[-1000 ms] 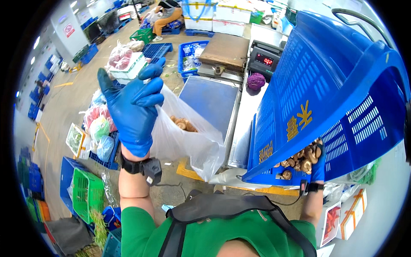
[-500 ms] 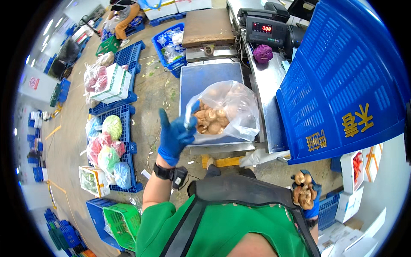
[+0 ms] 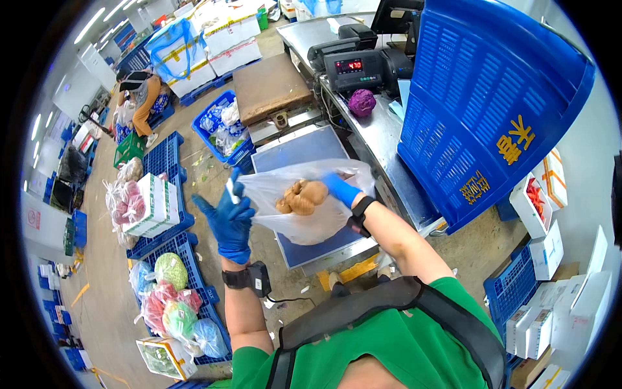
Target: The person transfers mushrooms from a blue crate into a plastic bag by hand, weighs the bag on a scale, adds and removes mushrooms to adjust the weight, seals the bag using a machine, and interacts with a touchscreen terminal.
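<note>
A clear plastic bag lies on the blue scale platform, its mouth spread. Brown mushrooms sit in it. At the bag's left rim is my left hand, in a blue glove, with curled fingers gripping the film and the thumb stretched out. A small white strip shows at its raised finger. My right hand, also blue-gloved, reaches over the bag's right side, right beside the mushrooms. Motion smears its fingertips, so whether any mushroom is in them is unclear.
A tilted blue crate rises at right beside the metal counter. On the counter are a purple cabbage and a lit scale display. Bagged vegetables lie on pallets at left. Another person bends at the far left.
My right hand has come from the lower right, where it held several mushrooms, to the bag. My left hand has shifted left, with the bag's rim stretched after it. The display reading has changed.
</note>
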Action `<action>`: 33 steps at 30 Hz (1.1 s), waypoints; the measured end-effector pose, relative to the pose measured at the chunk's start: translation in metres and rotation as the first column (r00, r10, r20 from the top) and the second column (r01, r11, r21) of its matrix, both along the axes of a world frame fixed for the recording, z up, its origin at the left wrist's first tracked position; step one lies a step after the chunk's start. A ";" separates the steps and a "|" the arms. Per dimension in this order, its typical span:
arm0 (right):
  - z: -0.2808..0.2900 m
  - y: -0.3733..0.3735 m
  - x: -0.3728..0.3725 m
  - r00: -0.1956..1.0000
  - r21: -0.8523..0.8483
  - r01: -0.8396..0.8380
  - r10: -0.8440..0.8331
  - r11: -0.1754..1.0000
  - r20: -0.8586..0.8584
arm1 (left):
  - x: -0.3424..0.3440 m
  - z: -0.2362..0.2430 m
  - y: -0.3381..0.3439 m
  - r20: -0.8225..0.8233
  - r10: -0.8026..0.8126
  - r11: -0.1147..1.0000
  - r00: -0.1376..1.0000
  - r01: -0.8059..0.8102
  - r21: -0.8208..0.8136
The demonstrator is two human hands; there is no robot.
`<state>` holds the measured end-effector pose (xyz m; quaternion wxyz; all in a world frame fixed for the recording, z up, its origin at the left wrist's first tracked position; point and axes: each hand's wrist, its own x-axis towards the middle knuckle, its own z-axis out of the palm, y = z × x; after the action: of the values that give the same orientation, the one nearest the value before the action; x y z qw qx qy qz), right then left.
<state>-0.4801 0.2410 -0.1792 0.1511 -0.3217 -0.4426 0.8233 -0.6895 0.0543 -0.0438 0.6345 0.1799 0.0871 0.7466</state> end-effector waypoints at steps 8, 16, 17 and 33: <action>0.025 0.038 0.032 0.794 0.490 -0.408 0.034 0.770 0.608 | 0.013 -0.046 -0.011 0.078 -0.146 0.989 0.986 0.148 -0.023; 0.023 0.063 0.034 0.921 0.304 0.364 -0.388 0.881 0.022 | 0.040 -0.062 -0.012 -0.140 -0.062 0.957 0.988 0.019 -0.291; 0.021 0.067 0.047 0.978 0.178 0.206 -0.197 0.962 -0.066 | 0.042 -0.066 -0.012 -0.299 -0.017 0.933 0.954 -0.092 -0.347; 0.086 0.040 0.538 0.771 0.698 0.439 -0.636 0.566 0.032 | 0.292 0.050 -0.025 -0.971 0.240 0.758 -0.009 -0.623 0.193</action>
<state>0.0578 0.2809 -0.0927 0.4353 -0.4807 -0.5968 0.4726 -0.3970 0.0291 0.0060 0.1739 0.4768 0.6328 0.5848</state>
